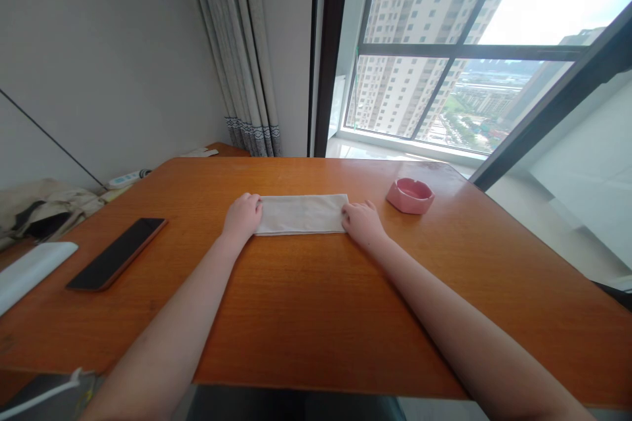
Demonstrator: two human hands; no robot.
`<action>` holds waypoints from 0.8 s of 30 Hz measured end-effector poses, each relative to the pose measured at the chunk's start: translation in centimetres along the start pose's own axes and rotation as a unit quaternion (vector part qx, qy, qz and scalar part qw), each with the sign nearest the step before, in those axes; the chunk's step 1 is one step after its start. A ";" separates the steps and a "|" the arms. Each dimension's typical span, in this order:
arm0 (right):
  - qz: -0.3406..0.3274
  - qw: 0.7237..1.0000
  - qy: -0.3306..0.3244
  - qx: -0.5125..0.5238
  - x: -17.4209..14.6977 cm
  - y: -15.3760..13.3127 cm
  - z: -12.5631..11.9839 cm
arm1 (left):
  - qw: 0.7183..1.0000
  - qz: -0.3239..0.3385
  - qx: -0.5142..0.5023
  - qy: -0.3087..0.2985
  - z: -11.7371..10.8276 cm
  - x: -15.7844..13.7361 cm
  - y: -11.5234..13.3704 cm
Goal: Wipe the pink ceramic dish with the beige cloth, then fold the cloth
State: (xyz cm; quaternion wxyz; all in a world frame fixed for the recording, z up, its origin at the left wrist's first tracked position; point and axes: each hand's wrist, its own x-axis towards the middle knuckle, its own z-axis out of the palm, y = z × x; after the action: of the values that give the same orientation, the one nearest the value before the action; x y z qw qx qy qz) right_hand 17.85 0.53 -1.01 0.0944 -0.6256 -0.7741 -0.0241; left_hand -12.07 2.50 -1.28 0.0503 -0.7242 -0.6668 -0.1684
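A white cloth [302,214], folded into a long flat strip, lies across the middle of the wooden table. Its left end is gripped by my left hand [243,216], with the fingers curled over the edge. At the opposite end, my right hand [363,220] has its fingers bent onto the cloth's right edge. Both thumbs are mostly hidden from view. The strip looks flat and fairly straight between the two hands.
A pink ashtray [410,196] sits right of my right hand. On the left lie a dark phone [118,254] and a white object [34,270] cut off by the frame. The wooden table [316,316] has its near edge below my forearms. A window [459,52] stands beyond.
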 end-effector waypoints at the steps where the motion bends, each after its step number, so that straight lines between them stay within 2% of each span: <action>1: 0.000 1.000 -0.002 0.007 0.0 0.0 0.0 | 1.000 0.021 -0.007 0.012 -0.1 -0.1 0.6; 4: 0.004 1.000 -0.014 0.026 0.1 0.1 -0.1 | 0.993 0.106 -0.045 0.003 0.2 -0.5 2.5; 6: 0.009 1.000 -0.017 0.024 0.2 0.1 -0.1 | 0.986 0.152 -0.061 -0.039 0.9 -0.8 3.3; 9: 0.018 1.000 -0.016 0.019 0.3 0.1 -0.1 | 0.976 0.167 -0.057 -0.130 1.9 -1.2 3.8; 11: 0.021 0.999 -0.020 0.021 0.4 0.1 -0.1 | 0.974 0.152 -0.055 -0.158 2.1 -1.2 3.8; 14: 0.025 0.999 -0.011 0.022 0.2 0.3 0.0 | 0.979 0.129 -0.052 -0.151 2.0 -1.2 3.5; 18: -0.001 0.995 0.097 0.010 0.2 -0.1 -0.1 | 0.977 0.129 -0.031 -0.169 1.6 -1.1 3.5; 20: -0.027 0.990 0.134 0.025 0.7 -1.0 0.0 | 0.978 0.140 -0.027 -0.152 1.5 -1.0 3.8; 22: -0.055 0.990 0.121 0.047 1.3 -2.1 0.3 | 0.980 0.153 -0.032 -0.121 1.6 -0.9 4.1; 24: -0.068 0.994 0.064 0.057 2.0 -3.0 1.0 | 0.981 0.154 -0.032 -0.116 1.8 -0.7 4.1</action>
State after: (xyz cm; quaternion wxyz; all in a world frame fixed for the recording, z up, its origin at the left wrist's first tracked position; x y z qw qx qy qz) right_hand 14.41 1.97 -1.44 0.1772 -0.5621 -0.8074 -0.0265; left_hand -7.73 1.99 -2.56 -0.0256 -0.8339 -0.5431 -0.0949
